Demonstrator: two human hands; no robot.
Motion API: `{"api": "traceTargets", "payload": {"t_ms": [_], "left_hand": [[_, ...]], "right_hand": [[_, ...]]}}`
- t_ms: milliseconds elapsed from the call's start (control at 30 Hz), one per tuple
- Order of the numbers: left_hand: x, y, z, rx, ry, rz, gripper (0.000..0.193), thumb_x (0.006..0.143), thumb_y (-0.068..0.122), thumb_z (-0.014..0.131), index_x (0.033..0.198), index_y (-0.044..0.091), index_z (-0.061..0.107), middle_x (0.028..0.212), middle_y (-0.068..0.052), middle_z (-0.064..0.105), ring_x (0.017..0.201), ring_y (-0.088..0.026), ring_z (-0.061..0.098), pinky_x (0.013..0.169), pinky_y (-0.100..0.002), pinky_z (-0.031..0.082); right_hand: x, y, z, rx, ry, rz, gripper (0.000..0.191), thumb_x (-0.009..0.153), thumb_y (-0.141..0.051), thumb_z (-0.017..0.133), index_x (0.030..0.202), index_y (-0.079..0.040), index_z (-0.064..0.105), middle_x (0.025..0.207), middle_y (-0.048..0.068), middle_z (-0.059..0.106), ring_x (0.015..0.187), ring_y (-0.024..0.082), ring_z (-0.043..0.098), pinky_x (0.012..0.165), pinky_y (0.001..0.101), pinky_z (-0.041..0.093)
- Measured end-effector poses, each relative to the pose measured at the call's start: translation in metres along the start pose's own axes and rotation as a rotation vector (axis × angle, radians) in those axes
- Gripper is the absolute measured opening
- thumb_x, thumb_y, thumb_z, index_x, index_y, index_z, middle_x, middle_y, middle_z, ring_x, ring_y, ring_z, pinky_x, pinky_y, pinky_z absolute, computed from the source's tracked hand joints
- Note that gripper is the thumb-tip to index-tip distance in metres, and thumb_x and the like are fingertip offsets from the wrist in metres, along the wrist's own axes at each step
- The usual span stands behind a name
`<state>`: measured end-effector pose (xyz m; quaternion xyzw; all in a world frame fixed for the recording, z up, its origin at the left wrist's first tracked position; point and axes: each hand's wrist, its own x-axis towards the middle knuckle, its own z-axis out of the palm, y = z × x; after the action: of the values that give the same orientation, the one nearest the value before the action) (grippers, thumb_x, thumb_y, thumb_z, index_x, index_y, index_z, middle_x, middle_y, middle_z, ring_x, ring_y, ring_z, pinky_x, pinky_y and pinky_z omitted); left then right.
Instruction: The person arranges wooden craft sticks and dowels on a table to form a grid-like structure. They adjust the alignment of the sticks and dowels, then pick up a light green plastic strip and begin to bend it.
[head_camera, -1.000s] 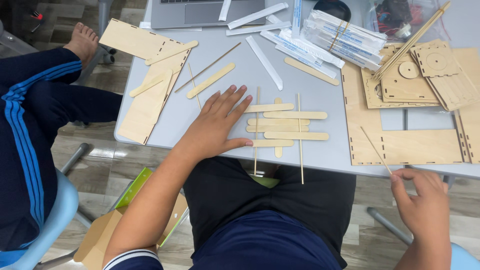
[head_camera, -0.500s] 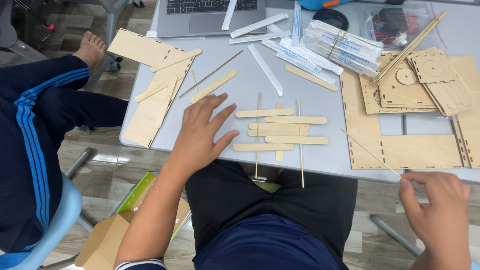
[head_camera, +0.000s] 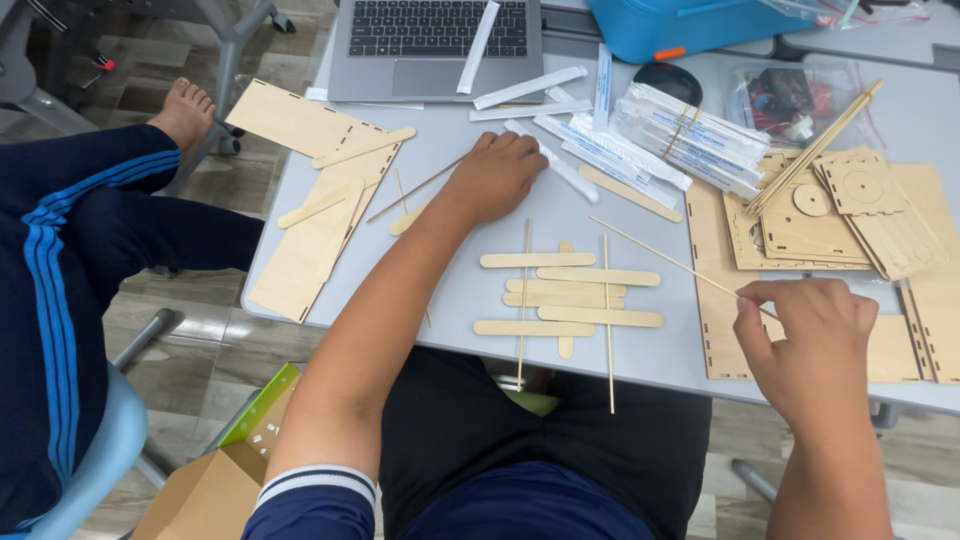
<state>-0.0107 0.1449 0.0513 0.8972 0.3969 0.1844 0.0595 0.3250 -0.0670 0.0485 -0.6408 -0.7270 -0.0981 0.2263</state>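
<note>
1. Our left hand (head_camera: 497, 175) has left the woven craft sticks (head_camera: 568, 290): a second ago it lay flat just beside their left edge, now it is stretched up the table, well apart from them.
2. Its fingers now curl down over a white wrapped stick (head_camera: 560, 168), with a loose flat stick (head_camera: 408, 220) just below the wrist.
3. Our right hand (head_camera: 808, 335) has come up from the table's near edge onto the plywood sheet (head_camera: 712, 300).
4. It now pinches the near end of a thin skewer (head_camera: 665, 260), which runs up-left from the grip toward the weave.
</note>
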Motion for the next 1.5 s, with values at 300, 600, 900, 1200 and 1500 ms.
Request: {"api": "traceTargets", "payload": {"t_ms": [300, 600, 900, 1200, 1500], "left_hand": [[0.000, 0.004, 0.007, -0.009, 0.192, -0.056, 0.047, 0.102, 0.030, 0.063, 0.143, 0.007, 0.058, 0.146, -0.014, 0.050, 0.135, -0.032, 0.045, 0.109, -0.046, 0.035], [-0.139, 0.047, -0.027, -0.014, 0.065, -0.126, 0.067, 0.100, 0.042, 0.062, 0.154, 0.008, 0.043, 0.162, -0.015, 0.038, 0.153, -0.037, 0.030, 0.124, -0.053, 0.021], [-0.218, 0.087, -0.032, -0.199, 0.195, -0.228, 0.060, 0.092, 0.028, 0.073, 0.145, 0.009, 0.054, 0.154, -0.015, 0.046, 0.146, -0.039, 0.039, 0.119, -0.050, 0.029], [-0.231, 0.102, -0.023, -0.225, 0.369, -0.189, 0.030, 0.087, 0.016, 0.079, 0.115, 0.012, 0.073, 0.129, -0.006, 0.062, 0.123, -0.030, 0.053, 0.106, -0.043, 0.039], [-0.219, 0.111, -0.019, -0.242, 0.409, -0.137, 0.020, 0.087, 0.014, 0.079, 0.107, 0.014, 0.076, 0.123, -0.004, 0.065, 0.119, -0.028, 0.055, 0.103, -0.041, 0.039]], "right_hand": [[-0.065, 0.064, 0.013, 0.007, -0.068, 0.212, 0.009, 0.106, -0.022, 0.071, 0.100, -0.016, 0.070, 0.104, -0.003, 0.070, 0.107, 0.020, 0.055, 0.101, 0.0346, 0.033], [-0.130, 0.077, 0.022, 0.023, -0.041, 0.255, 0.009, 0.108, -0.024, 0.070, 0.104, -0.016, 0.069, 0.109, -0.003, 0.067, 0.113, 0.020, 0.054, 0.106, 0.0335, 0.035], [-0.171, 0.083, -0.018, -0.072, 0.010, 0.212, 0.004, 0.108, -0.023, 0.068, 0.111, -0.021, 0.070, 0.112, -0.004, 0.064, 0.112, 0.019, 0.051, 0.106, 0.0277, 0.039], [-0.149, 0.033, -0.018, 0.099, -0.190, 0.201, 0.006, 0.095, -0.022, 0.075, 0.100, -0.019, 0.077, 0.105, -0.002, 0.071, 0.106, 0.023, 0.058, 0.095, 0.0351, 0.042], [-0.158, -0.030, 0.046, 0.229, -0.170, 0.198, 0.011, 0.087, -0.020, 0.075, 0.097, -0.018, 0.077, 0.106, -0.003, 0.068, 0.110, 0.025, 0.054, 0.097, 0.0401, 0.038]]}}
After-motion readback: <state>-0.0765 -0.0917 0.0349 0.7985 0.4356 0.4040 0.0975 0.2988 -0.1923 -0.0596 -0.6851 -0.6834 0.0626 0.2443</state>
